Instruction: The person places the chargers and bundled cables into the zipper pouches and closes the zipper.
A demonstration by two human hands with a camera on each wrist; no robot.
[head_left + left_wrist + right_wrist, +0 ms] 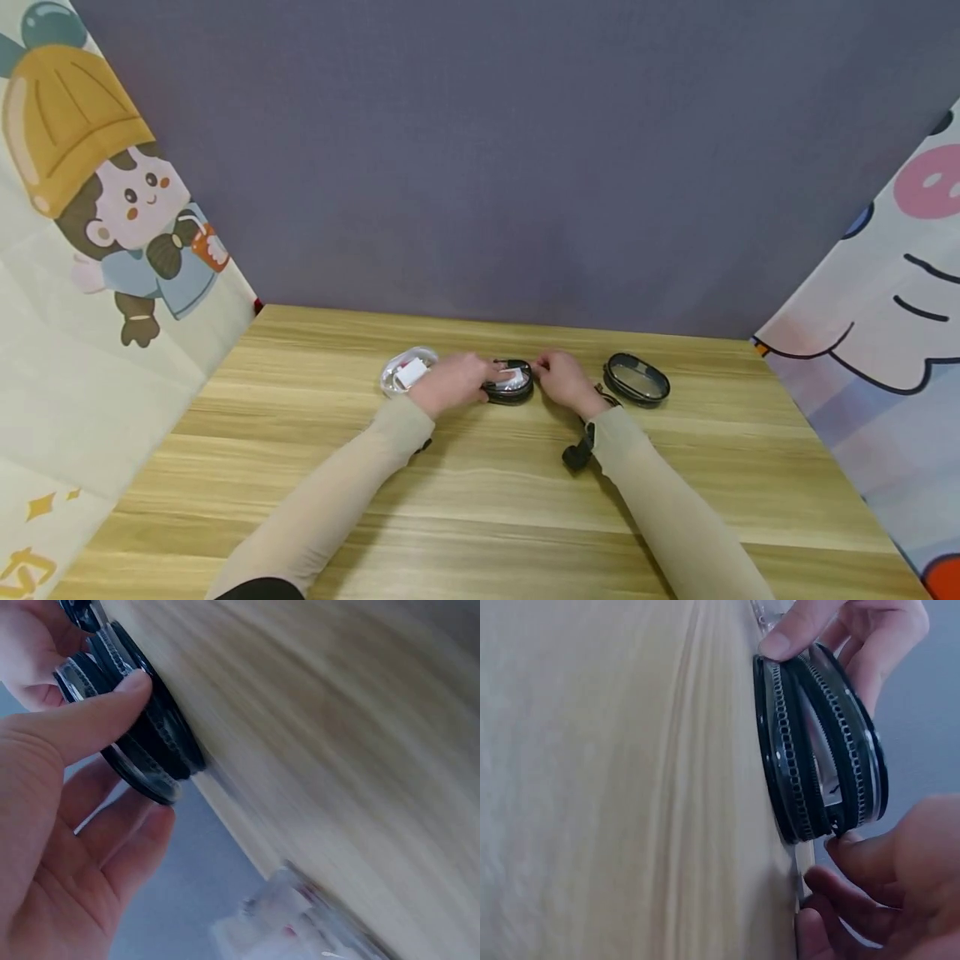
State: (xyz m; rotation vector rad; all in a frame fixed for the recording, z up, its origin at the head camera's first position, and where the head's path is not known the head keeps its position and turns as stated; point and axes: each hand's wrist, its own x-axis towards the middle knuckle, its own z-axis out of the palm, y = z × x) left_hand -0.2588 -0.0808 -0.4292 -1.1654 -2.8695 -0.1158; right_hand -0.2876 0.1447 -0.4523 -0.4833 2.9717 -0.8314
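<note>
A small oval zip case (509, 398) with black edging and clear faces stands between the two hands near the back of the table. My left hand (455, 382) grips it, thumb on one edge and fingers at the opposite face, as the left wrist view shows. Something white lies inside the case. In the right wrist view the zip (832, 746) is parted, and a whitish packet shows through the gap. Thumb and finger of my right hand (564, 383) pinch the zip's end by the slider (835, 823).
Left of my left hand lies a white-edged clear case (386, 377) with a white block (410, 372) in it. Another black-edged clear case (637, 398) lies to the right. A grey panel (495, 167) rises behind the table (480, 500).
</note>
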